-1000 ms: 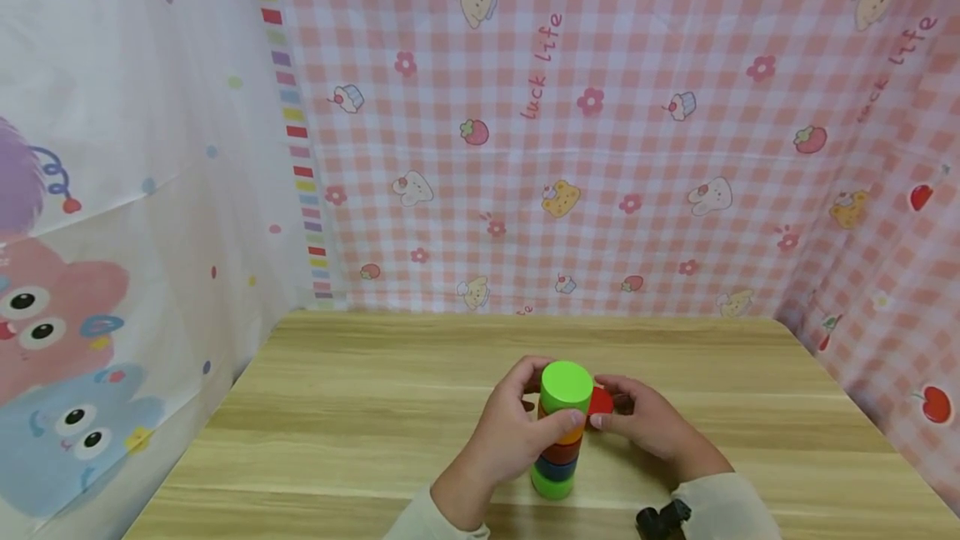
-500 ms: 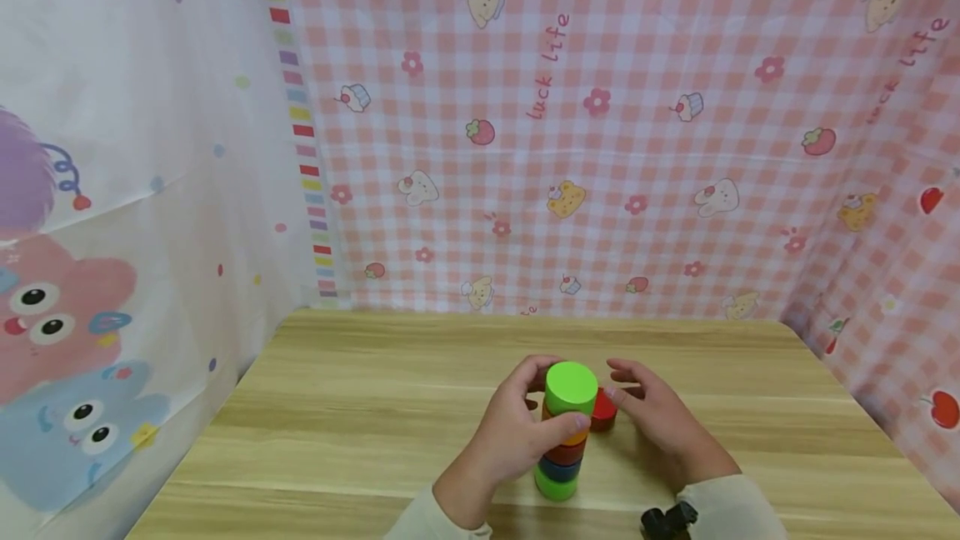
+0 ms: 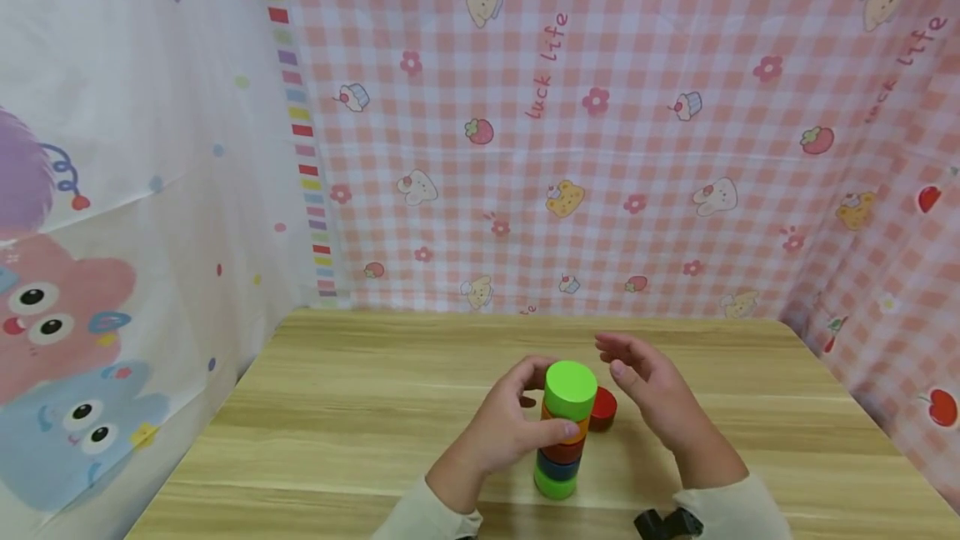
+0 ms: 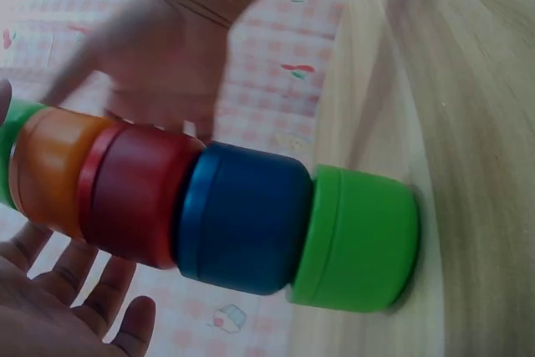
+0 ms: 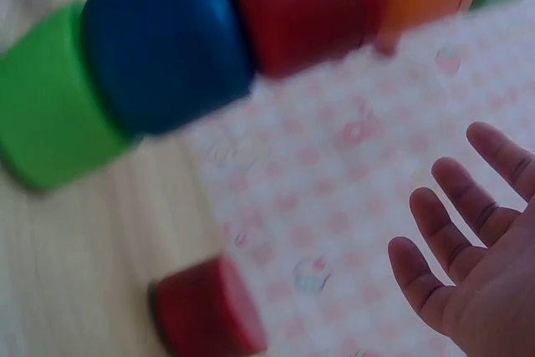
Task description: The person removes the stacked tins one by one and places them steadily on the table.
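Note:
A leaning-free column of short coloured cylinders (image 3: 561, 450), each with a seam near its top, stands on the table: green, blue, red, orange, then green uppermost. My left hand (image 3: 504, 425) curls round its upper part, thumb across the front at the orange piece and fingers behind. In the left wrist view, the lower fingers (image 4: 77, 277) hang loosely beside the red and orange pieces. My right hand (image 3: 647, 386) is held up to the right of the column, fingers extended and holding nothing. Below it, a separate red cylinder (image 3: 603, 409) sits on the table just behind the column.
The wood-grain table (image 3: 360, 407) extends to both sides and behind the hands. A pink checked cloth (image 3: 517, 157) hangs along its back and right, and a white cartoon cloth (image 3: 187, 215) at the left. A black device (image 3: 666, 523) is strapped at the right wrist.
My right hand has let go of the red cylinder, leaving it on the table, and has lifted away with its fingers opening. My left hand stays at the column, its thumb slightly lower.

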Demonstrator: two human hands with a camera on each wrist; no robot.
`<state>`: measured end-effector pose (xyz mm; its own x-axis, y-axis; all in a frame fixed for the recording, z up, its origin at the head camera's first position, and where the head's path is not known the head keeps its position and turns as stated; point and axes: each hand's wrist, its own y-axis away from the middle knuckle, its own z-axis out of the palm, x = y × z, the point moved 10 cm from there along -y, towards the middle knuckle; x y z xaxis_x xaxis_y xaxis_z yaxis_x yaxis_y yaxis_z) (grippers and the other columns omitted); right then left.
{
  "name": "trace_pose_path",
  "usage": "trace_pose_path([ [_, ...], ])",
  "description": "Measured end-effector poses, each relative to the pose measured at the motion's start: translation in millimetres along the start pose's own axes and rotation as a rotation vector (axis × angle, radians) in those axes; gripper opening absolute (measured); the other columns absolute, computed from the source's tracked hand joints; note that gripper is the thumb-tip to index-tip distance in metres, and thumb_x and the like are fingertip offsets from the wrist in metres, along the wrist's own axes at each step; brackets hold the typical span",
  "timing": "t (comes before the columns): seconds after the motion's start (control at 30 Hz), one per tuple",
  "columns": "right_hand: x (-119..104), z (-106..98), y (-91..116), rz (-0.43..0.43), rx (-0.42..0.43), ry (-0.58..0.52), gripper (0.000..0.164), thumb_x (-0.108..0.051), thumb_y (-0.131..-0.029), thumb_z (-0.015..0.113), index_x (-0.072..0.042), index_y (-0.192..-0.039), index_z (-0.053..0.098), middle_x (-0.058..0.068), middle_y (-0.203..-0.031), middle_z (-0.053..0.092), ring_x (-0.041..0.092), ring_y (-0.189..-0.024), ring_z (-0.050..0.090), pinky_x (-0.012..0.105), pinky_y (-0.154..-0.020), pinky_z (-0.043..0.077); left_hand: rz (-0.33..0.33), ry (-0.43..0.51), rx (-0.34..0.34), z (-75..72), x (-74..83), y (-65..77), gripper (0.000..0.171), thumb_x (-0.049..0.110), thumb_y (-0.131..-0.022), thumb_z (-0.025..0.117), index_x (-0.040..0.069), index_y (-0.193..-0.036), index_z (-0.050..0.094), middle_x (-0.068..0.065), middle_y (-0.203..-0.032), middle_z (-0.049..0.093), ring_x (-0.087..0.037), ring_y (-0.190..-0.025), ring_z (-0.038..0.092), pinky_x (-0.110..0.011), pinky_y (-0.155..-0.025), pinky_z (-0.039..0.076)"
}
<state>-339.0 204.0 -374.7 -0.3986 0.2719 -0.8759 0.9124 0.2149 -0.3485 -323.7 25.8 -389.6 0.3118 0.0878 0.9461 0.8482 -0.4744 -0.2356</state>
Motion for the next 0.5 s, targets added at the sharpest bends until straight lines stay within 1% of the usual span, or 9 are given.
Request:
trace_pose_path([
  [0.07,-13.2,3.1,1.5,-0.052,-0.011,-0.016,0.039,-0.015,-0.111,0.051,0.001,-0.146,0.054,0.008,-0.142,0.061,0.01,-0.125,0.057,0.018,-0.102,0.047,-0.003,0.005,-0.014,1.2,-1.9,-0.7,0.058,0.028,-0.084,0.084,0.02,-0.137,0.061,0.005,-0.125,0.067,-0.015,-0.121,0.057,-0.052,-0.104,0.042],
  [0.17,-30.5,8.6,4.4,-0.131,-0.037,-0.043,0.039,-0.018,-0.11,0.054,0.002,-0.144,0.056,-0.003,-0.139,0.063,0.012,-0.125,0.057,0.024,-0.102,0.049,-0.007,0.013,-0.036,2.9,-4.9,-1.4,0.057,0.028,-0.084,0.084,0.02,-0.136,0.062,0.004,-0.125,0.067,-0.015,-0.121,0.057,-0.054,-0.106,0.042],
  [0.23,-38.9,13.9,6.4,-0.169,-0.072,-0.075,0.042,-0.021,-0.11,0.056,0.003,-0.144,0.055,-0.006,-0.139,0.063,0.013,-0.125,0.056,0.026,-0.101,0.051,-0.009,0.016,-0.048,3.9,-7.3,-1.9,0.056,0.028,-0.085,0.084,0.019,-0.136,0.062,0.005,-0.125,0.067,-0.015,-0.121,0.057,-0.053,-0.106,0.042],
  [0.3,-46.5,19.8,8.7,-0.21,-0.112,-0.095,0.042,-0.021,-0.109,0.058,0.003,-0.143,0.055,-0.004,-0.139,0.062,0.015,-0.125,0.056,0.028,-0.101,0.052,-0.012,0.021,-0.062,5.0,-10.1,-2.4,0.056,0.028,-0.086,0.083,0.019,-0.137,0.061,0.005,-0.126,0.067,-0.015,-0.121,0.057,-0.051,-0.106,0.042],
  [0.37,-52.0,24.7,10.4,-0.237,-0.14,-0.093,0.042,-0.021,-0.107,0.061,0.001,-0.143,0.056,-0.001,-0.139,0.062,0.016,-0.125,0.056,0.029,-0.102,0.051,-0.009,0.024,-0.074,6.1,-12.5,-2.9,0.056,0.029,-0.088,0.083,0.018,-0.138,0.061,0.004,-0.127,0.067,-0.014,-0.121,0.057,-0.048,-0.105,0.042],
  [0.5,-57.3,30.7,12.4,-0.251,-0.16,-0.066,0.04,-0.016,-0.104,0.065,-0.007,-0.142,0.06,0.005,-0.138,0.062,0.015,-0.125,0.057,0.033,-0.102,0.051,0.005,0.038,-0.098,9.2,-14.9,-3.1,0.053,0.029,-0.091,0.081,0.017,-0.139,0.06,0.002,-0.128,0.066,-0.014,-0.121,0.058,-0.043,-0.106,0.043],
])
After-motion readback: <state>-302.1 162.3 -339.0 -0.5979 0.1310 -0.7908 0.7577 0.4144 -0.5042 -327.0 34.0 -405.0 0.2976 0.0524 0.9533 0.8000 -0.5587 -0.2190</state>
